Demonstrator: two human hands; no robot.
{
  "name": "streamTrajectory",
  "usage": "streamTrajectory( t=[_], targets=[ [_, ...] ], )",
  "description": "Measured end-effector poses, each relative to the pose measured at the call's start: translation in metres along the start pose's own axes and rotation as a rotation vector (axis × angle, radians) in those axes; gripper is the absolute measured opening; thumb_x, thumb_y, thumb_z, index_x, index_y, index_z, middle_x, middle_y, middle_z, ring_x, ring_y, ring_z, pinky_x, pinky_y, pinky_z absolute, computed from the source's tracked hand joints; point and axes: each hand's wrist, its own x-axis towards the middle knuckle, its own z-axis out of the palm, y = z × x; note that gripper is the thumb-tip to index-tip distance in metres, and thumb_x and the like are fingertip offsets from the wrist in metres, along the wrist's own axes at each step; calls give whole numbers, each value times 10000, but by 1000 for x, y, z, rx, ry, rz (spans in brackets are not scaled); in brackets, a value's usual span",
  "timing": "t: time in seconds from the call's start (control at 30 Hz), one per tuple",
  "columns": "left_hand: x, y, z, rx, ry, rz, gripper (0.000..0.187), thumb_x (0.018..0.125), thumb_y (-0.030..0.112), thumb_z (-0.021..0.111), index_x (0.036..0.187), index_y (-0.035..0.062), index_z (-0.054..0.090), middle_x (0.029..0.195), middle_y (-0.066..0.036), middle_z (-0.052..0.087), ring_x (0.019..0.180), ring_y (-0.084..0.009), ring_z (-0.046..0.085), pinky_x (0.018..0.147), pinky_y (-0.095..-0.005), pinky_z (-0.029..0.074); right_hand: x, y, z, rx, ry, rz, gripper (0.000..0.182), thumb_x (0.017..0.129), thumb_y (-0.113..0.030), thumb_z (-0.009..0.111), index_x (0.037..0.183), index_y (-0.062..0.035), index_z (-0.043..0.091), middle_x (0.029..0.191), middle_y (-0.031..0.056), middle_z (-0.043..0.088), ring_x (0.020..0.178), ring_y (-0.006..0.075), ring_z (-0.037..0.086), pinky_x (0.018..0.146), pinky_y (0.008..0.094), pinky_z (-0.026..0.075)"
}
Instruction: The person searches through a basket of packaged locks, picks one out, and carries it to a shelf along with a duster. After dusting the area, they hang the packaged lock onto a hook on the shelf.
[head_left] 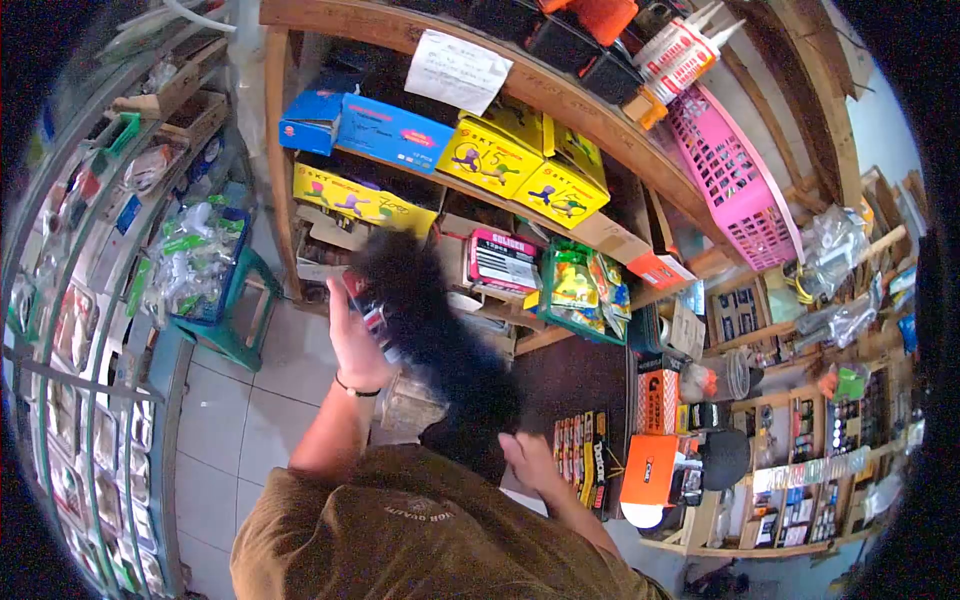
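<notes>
Boxes point(480, 160) sit on the shelf point(560, 100), basket point(735, 180) to their right.

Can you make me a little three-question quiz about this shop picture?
1. True or false: the pink basket sits on the floor.
2. Which hand is raised toward the shelves? A left hand B right hand
3. What colour are the boxes under the paper note?

Key: 1 false, it leans high on the shelf. 2 A. 3 yellow.
</notes>
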Motion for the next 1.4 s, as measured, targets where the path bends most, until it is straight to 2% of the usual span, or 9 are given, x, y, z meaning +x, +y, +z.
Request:
streamTrajectory(
  t=[0.1, 0.2, 0.3, 0.33, 0.63, 0.7, 0.87, 1.0, 1.4],
  targets=[
    [10, -8, 16, 36, 333, 73, 657, 799, 597, 346, 1212, 89, 402, 1207, -161, 447, 1076, -287, 462, 914, -462, 351, -5, -2, 0, 20, 23, 47, 316, 823, -270, 494, 679, 12, 502, 599, 222, 496, 568, 390, 507, 502, 422, 390],
    [15, -5, -13, -37, 18, -141, 755, 725, 665, 400, 1224, 99, 389, 1250, -172, 400, 1105, -348, 427, 907, -583, 298, -17, 12, 7, -36, 64, -26, 358, 840, -283, 485, 640, 13, 507, 633, 230, 497, 587, 394, 510, 509, 427, 383],
    [11, -11, -19, -249, -64, -44, 620, 817, 576, 321, 1211, 105, 408, 1239, -135, 424, 1114, -293, 435, 927, -485, 340, -17, 4, 16, 125, 135, 127, 334, 837, -277, 496, 653, 2, 497, 597, 225, 478, 580, 397, 504, 491, 411, 374],
    [10, -15, -13, -87, 227, -5, 665, 814, 600, 285, 1198, 72, 411, 1196, -142, 455, 1101, -306, 439, 916, -485, 346, -20, 4, 22, 84, 134, 77, 374, 842, -297, 492, 626, 8, 490, 555, 222, 461, 552, 392, 499, 469, 391, 363],
    [9, -28, -13, -10, 288, -50, 693, 779, 619, 340, 1268, 128, 350, 1269, -161, 380, 1150, -349, 374, 945, -554, 262, -30, 8, 21, 120, -14, 24, 345, 836, -298, 501, 658, -3, 491, 612, 208, 512, 558, 379, 510, 489, 427, 383],
    [14, -23, -35, -104, -20, -207, 678, 779, 614, 345, 1267, 143, 349, 1251, -163, 397, 1142, -338, 386, 927, -560, 282, -30, 17, 24, 60, -11, -46, 333, 839, -303, 495, 686, -8, 502, 602, 206, 503, 552, 369, 509, 490, 423, 381],
    [17, -25, 1, 67, 254, -57, 685, 789, 599, 363, 1263, 105, 340, 1252, -160, 394, 1130, -339, 401, 921, -559, 292, -32, -7, 16, 154, 73, 52, 310, 835, -245, 508, 674, 18, 485, 561, 207, 461, 478, 344, 471, 468, 374, 367],
    [25, -18, -35, -248, -2, -329, 833, 690, 712, 388, 1281, 133, 295, 1318, -180, 286, 1162, -362, 348, 902, -546, 330, -33, 3, 9, 63, 92, -3, 374, 848, -310, 481, 662, 14, 479, 550, 192, 445, 493, 316, 471, 473, 375, 351],
    [22, -23, 2, 155, 368, 44, 768, 757, 636, 371, 1290, 91, 281, 1264, -170, 381, 1094, -349, 431, 893, -543, 338, -17, 5, 6, 181, -21, 208, 301, 833, -277, 510, 725, 4, 508, 604, 225, 490, 554, 390, 467, 506, 389, 376]
  ],
)
